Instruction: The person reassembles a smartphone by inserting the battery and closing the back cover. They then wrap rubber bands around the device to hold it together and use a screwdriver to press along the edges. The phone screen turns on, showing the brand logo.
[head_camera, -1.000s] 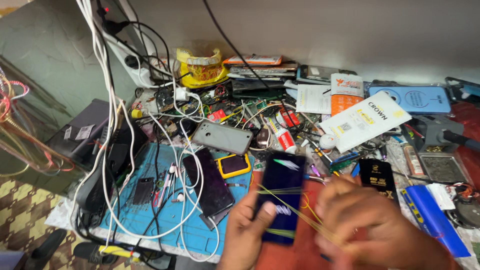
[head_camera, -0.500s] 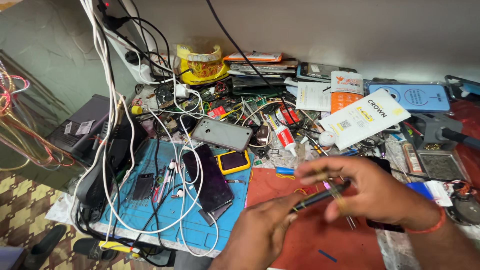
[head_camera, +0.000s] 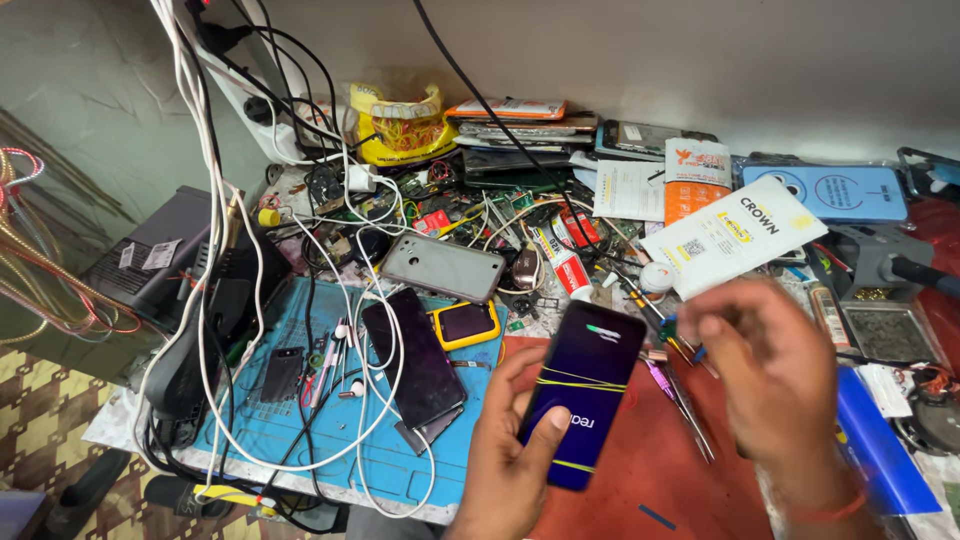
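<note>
Left hand (head_camera: 510, 465): clamped on a dark phone (head_camera: 585, 390) wrapped in yellow rubber bands, near the worktop's (head_camera: 640, 470) front edge.
Right hand (head_camera: 770, 375): blurred, fingers apart, empty, just right of the phone.

Dark blue phone (head_camera: 583, 390) banded in yellow, above a red mat (head_camera: 650, 470), beside a blue mat (head_camera: 300, 430).

The left hand (head_camera: 510, 460) grips a dark smartphone (head_camera: 585, 392) banded with yellow rubber bands above the red mat (head_camera: 660, 470), while the blurred right hand (head_camera: 765, 370) hovers open beside it, near scattered tweezers (head_camera: 685, 400).
</note>
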